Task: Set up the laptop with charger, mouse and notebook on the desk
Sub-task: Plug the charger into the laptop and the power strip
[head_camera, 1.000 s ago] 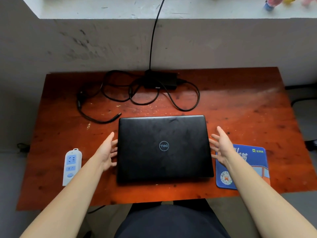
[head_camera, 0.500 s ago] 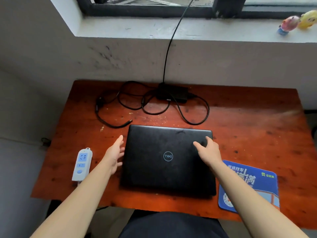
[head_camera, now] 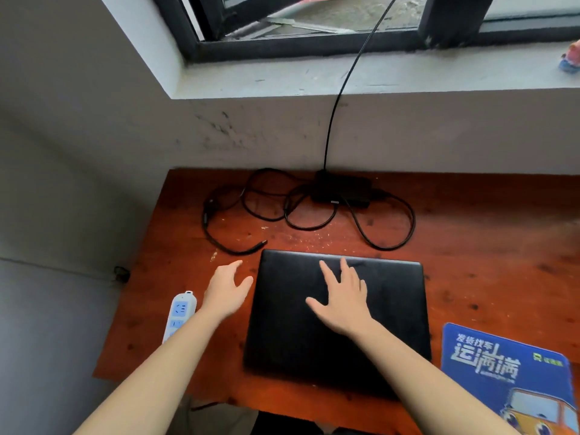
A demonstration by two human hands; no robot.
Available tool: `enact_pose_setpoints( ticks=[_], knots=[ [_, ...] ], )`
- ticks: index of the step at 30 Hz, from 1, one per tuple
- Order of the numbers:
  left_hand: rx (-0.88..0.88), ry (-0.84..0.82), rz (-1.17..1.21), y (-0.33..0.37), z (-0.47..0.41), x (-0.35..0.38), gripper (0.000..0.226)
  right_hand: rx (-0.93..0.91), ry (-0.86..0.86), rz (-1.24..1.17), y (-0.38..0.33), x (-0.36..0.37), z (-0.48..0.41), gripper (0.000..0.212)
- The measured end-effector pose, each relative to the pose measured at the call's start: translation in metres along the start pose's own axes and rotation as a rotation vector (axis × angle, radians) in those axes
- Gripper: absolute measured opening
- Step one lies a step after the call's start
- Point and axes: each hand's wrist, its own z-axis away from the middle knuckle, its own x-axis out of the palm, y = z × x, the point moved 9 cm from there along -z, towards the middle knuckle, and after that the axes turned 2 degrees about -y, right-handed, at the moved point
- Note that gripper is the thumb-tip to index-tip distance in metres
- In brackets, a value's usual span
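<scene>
A closed black laptop [head_camera: 392, 312] lies flat in the middle of the red-brown wooden desk [head_camera: 489, 246]. My right hand [head_camera: 342, 301] rests spread flat on the laptop's lid, fingers pointing away from me. My left hand [head_camera: 226, 290] hovers open just off the laptop's left edge, holding nothing. Behind the laptop sits the black charger brick [head_camera: 342, 189] with its cable [head_camera: 389, 233] looped loosely over the desk; the free plug end [head_camera: 259, 245] lies near the laptop's far left corner. A blue mouse pad [head_camera: 502, 368] lies at the right front. No mouse or notebook is visible.
A white and blue power strip [head_camera: 179, 313] lies at the desk's left front. A black cord [head_camera: 342, 89] runs from the charger up the wall to the window. A small toy [head_camera: 571, 59] stands on the sill at far right. The wall is close behind the desk.
My right hand moved from the laptop's right side onto the middle of its lid. My left hand stayed beside the left edge. The view tilted up and leftwards, showing the window.
</scene>
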Motion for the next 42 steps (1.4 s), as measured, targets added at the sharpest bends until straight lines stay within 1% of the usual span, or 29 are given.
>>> enact_pose_setpoints(
  ticks=[3,5,7,11,15,20,24,27,31,39,42],
  knots=[
    [0.107,-0.016,-0.082,0.012,-0.032,-0.001,0.054,0.063,0.011,0.038,-0.012,0.022,-0.008,0.091],
    [0.194,-0.001,-0.185,0.021,-0.051,-0.001,0.054,0.114,0.053,0.085,-0.019,0.034,-0.013,0.089],
    [0.262,-0.011,-0.263,0.029,-0.066,0.002,0.058,0.154,0.107,0.157,-0.023,0.043,-0.014,0.088],
    [0.359,-0.051,-0.311,0.025,-0.088,0.013,0.060,0.189,0.256,0.229,-0.023,0.054,-0.012,0.083],
    [0.452,0.033,-0.334,0.012,-0.087,0.015,0.049,0.219,0.346,0.267,-0.023,0.054,-0.012,0.083],
    [0.485,0.228,-0.179,-0.024,-0.078,0.007,0.024,0.208,0.442,0.320,-0.022,0.055,-0.014,0.085],
    [0.470,0.307,-0.107,-0.035,-0.071,0.012,0.021,0.196,0.475,0.344,-0.023,0.055,-0.014,0.086],
    [0.451,0.317,-0.065,-0.033,-0.068,0.019,0.021,0.201,0.480,0.334,-0.023,0.056,-0.013,0.085],
    [0.451,0.265,0.020,-0.025,-0.069,0.023,0.022,0.189,0.486,0.325,-0.023,0.055,-0.012,0.084],
    [0.562,0.222,-0.023,-0.019,-0.063,0.023,0.022,0.185,0.483,0.307,-0.024,0.054,-0.010,0.083],
    [0.576,0.214,-0.034,-0.017,-0.067,0.020,0.022,0.187,0.485,0.302,-0.026,0.054,-0.010,0.083]
  ],
)
